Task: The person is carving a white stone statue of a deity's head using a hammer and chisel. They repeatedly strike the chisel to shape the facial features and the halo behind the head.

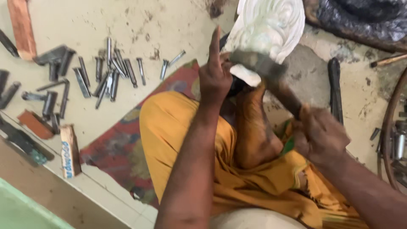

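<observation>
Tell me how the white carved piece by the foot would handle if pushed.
The white carved piece looks solid and thick, so probably heavy for its size. Its curled relief edges seem thin, likely to chip if knocked. The left hand and a foot brace it, suggesting it might shift or tip unsupported.

White printed box (pixel 70 151), floor left.

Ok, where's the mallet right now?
In the head view, the mallet is up at centre right, gripped in the right hand, its head against the white carving.
</observation>
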